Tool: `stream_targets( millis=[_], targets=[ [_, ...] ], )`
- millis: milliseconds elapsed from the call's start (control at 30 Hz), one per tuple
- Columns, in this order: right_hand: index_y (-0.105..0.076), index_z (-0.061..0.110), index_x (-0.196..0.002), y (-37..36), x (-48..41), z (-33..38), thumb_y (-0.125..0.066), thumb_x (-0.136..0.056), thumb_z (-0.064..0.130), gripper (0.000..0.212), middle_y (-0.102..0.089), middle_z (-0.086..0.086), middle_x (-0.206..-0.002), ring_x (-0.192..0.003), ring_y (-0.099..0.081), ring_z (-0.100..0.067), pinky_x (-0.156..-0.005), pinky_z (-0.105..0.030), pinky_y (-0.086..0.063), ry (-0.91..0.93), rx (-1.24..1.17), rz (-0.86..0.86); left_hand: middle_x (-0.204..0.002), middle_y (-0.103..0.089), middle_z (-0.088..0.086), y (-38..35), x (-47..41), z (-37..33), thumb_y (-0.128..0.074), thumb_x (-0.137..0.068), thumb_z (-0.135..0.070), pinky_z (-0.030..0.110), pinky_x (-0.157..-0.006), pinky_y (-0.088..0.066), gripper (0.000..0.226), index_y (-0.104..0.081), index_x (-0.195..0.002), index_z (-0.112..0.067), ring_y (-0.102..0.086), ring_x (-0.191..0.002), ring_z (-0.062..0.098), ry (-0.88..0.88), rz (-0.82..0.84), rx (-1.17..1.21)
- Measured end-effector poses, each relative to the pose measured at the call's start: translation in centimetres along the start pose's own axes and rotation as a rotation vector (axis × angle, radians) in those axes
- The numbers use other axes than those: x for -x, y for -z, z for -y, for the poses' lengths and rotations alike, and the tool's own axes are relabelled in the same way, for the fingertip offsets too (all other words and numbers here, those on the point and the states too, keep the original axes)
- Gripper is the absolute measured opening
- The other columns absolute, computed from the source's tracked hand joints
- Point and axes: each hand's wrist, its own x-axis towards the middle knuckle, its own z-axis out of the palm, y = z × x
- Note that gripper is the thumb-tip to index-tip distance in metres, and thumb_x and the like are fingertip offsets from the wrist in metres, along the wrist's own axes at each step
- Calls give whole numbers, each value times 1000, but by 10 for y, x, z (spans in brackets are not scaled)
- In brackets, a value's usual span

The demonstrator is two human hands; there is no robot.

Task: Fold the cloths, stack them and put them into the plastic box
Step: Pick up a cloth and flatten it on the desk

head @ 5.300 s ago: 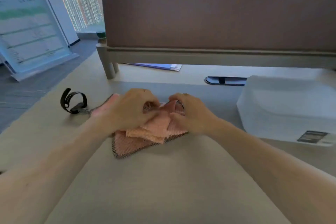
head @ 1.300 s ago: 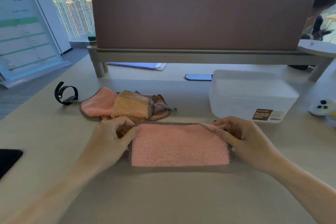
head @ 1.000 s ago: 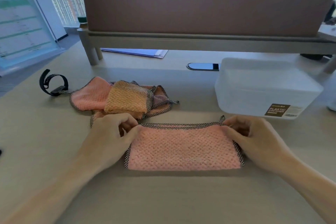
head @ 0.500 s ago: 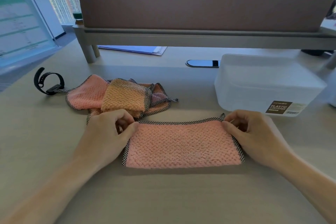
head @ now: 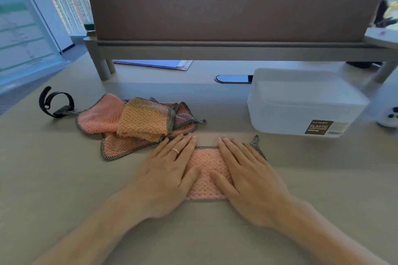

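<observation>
Both of your hands are down flat on the pink cloth (head: 207,170), right in front of you on the table (head: 64,178). Your left hand (head: 170,170) lies palm down over its left part, fingers straight and close together, a ring (head: 175,150) showing on one of them. Your right hand (head: 247,176) mirrors it over the right part, fingers straight and pressing on the fabric. Neither hand pinches anything, and the two thumbs nearly meet over the middle of the cloth. Only a strip of pink weave shows between your hands, with the checked trim (head: 205,147) running along the far edge and a small tail of it sticking up at the far right corner.

To the left and a little further off sits the heap of cloths (head: 103,117), loose and unfolded, with an orange cloth (head: 144,119) lying on top of pink ones. Your left fingertips come close to the heap's nearest edge; whether they touch it, you cannot tell from here. A black strap (head: 56,101) lies curled just beside the heap on its far left.

The plastic box (head: 301,103) stands to the right, beyond your right hand and apart from the pink cloth, its label (head: 318,128) facing you. A white controller (head: 389,116) peeks in at the right edge, papers (head: 155,64) lie under the brown screen (head: 215,2) at the back
</observation>
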Motion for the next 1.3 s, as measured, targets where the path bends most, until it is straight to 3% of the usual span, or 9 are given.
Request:
stream_targets(
  millis=[200, 367, 567, 767, 900, 1000, 1100, 1200, 1300],
  targets=[
    [12, 19, -161, 7, 12, -15, -8, -93, 72, 88, 15, 6, -170, -154, 18, -6, -126, -29, 8, -119, 4, 24, -168, 3, -20, 8, 19, 22, 25, -76, -78, 27, -126, 1, 98, 2, -162, -36, 1, -155, 2, 100, 17, 18],
    [20, 17, -158, 17, 16, -3, -10, -95, 74, 90, 30, 4, -165, -150, 32, -10, -125, -33, 13, -70, 29, -44, -119, -57, -10, 36, 11, 31, -52, -92, -57, 30, -97, -46, 39, -56, -119, -28, -53, -112, 13, 184, -112, 48],
    [9, 20, -161, 1, 15, 29, 5, -89, 75, 91, 14, 6, -170, -154, 21, -9, -121, -36, 12, 56, -39, 11, -75, -52, -8, 77, -15, 25, -72, -87, -35, 28, -59, -31, 23, -52, -78, -27, -46, -68, 9, 277, 249, 289],
    [8, 19, -162, -3, 14, 26, 9, -85, 72, 93, 12, 5, -170, -155, 19, -10, -124, -36, 10, 61, -55, -1, -102, -62, 1, 90, -20, 17, -74, -90, -35, 30, -72, -45, 24, -61, -95, -15, -58, -90, 17, 438, 130, 772],
    [5, 26, -162, 11, 14, 22, -5, -91, 75, 87, 14, 14, -169, -152, 21, -1, -126, -31, 10, 17, -261, 66, -109, -65, -1, 107, -36, -8, -73, -91, -34, 26, -71, -48, 17, -68, -103, -23, -60, -95, 12, 370, -34, 765],
    [-19, 33, -161, 35, 22, 13, -36, -102, 57, 66, -18, 21, -165, -153, -9, 1, -124, -24, -9, -102, -699, -65, -100, -68, 5, 112, -53, -32, -70, -93, -26, 19, -58, -47, 10, -71, -101, -21, -60, -79, 12, 309, 56, 777],
    [-65, 30, -128, 58, 30, 1, -55, -98, 49, 36, -72, 10, -118, -114, -65, -10, -100, -34, -52, -226, -1030, -231, -86, -63, 6, 108, -70, -60, -67, -94, -15, 16, -42, -46, 10, -71, -102, -11, -58, -65, 15, 292, 147, 832],
    [-77, 20, -92, 71, 33, -8, -63, -79, 74, 57, -78, -3, -86, -80, -75, -23, -80, -46, -61, -290, -1158, -111, -86, -67, 10, 94, -88, -78, -70, -86, -18, 32, -65, -59, 9, -69, -89, -9, -63, -71, 30, 293, 223, 813],
    [-78, 22, -84, 70, 35, -13, -66, -67, 83, 65, -78, -4, -82, -72, -76, -26, -81, -53, -61, -351, -1077, -16, -75, -64, 12, 83, -95, -92, -69, -86, -15, 28, -58, -56, 10, -65, -83, -7, -63, -60, 25, 302, 324, 867]
  ],
)
